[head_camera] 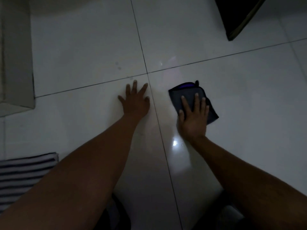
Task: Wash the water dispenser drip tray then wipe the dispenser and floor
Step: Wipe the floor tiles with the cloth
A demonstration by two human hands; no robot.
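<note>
The scene is dim. My right hand lies flat, fingers spread, pressing a folded dark grey cloth with a purple edge onto the white tiled floor. My left hand rests palm down on the floor a little to the left, fingers spread, holding nothing, beside a dark grout line. A few small water drops sit on the tile beyond my left hand. A white upright box-like body, possibly the base of the dispenser, stands at the left edge.
A striped grey and white mat lies at the lower left. A dark object with an olive edge sits at the upper right. A bright light reflection shines on the tile near my right wrist.
</note>
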